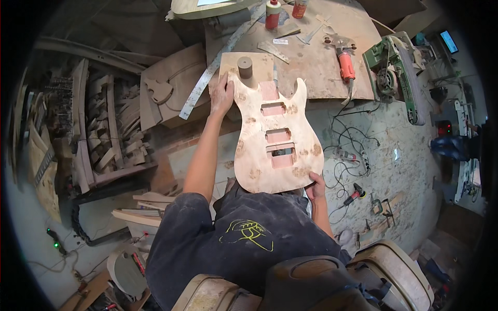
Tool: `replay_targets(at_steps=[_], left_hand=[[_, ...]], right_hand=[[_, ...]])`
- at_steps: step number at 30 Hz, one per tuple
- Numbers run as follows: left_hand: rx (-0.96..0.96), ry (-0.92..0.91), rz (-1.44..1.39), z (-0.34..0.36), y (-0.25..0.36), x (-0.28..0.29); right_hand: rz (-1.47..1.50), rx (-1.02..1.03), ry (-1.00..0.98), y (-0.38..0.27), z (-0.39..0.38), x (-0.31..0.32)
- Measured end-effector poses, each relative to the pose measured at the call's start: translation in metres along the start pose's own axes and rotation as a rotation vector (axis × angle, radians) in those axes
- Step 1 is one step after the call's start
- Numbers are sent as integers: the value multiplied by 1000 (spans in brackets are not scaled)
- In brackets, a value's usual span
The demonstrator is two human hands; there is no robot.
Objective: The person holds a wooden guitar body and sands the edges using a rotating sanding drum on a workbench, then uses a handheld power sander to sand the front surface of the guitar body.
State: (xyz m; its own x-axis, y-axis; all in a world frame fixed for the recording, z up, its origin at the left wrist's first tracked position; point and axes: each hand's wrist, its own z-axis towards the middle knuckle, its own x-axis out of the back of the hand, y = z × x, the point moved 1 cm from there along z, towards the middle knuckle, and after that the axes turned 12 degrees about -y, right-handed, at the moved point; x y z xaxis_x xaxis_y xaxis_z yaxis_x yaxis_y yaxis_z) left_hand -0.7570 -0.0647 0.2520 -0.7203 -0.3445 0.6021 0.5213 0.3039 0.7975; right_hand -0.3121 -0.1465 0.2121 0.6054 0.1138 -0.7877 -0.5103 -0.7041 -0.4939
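Note:
A pale wooden electric guitar body point(279, 155) with burl-like brown patches lies face up in front of me, its two horns pointing away. Rectangular pickup cutouts and a neck pocket show in it. My left hand point(223, 96) is closed at its far left horn, fingers partly hidden at the edge. At the near right edge, my right hand point(315, 187) grips the rim with the thumb on top. Just beyond the left horn, a brown sanding drum point(245, 67) stands upright on a square board point(259, 58). The drum looks very near the body's edge; contact cannot be made out.
On the dusty workbench point(316, 78) lie a long metal ruler point(207, 83), a red power tool point(346, 65) and bottles point(272, 14). A green belt sander point(389, 72) stands right. Cables point(342, 140) and an angle grinder point(355, 193) lie on the floor. Wood offcuts point(106, 124) fill a rack left.

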Motion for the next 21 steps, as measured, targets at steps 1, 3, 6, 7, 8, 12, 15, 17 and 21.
replay_targets(at_steps=[1,3,6,7,8,12,15,17,21], left_hand=[[33,-16,4,5,-4,-1],[67,-41,12,8,-9,-5],[22,-20,78,10,-7,-14],[46,-29,90,12,-7,-15],[70,-37,101,14,-8,-16],[51,-43,123,19,-7,-17],[51,-49,115,22,-5,-17],[22,-28,132,26,-11,-16],[-7,-44,56,34,-14,-14]], right_hand=[[5,-3,3,1,0,2],[-3,-17,33,1,1,4],[-51,-7,5,-1,4,4],[-49,-8,7,-1,5,3],[-62,3,6,-1,6,3],[-20,-14,24,-2,9,-3],[-3,-24,35,0,11,1],[-9,-25,34,-1,13,1],[-80,-2,34,-1,15,-2]])
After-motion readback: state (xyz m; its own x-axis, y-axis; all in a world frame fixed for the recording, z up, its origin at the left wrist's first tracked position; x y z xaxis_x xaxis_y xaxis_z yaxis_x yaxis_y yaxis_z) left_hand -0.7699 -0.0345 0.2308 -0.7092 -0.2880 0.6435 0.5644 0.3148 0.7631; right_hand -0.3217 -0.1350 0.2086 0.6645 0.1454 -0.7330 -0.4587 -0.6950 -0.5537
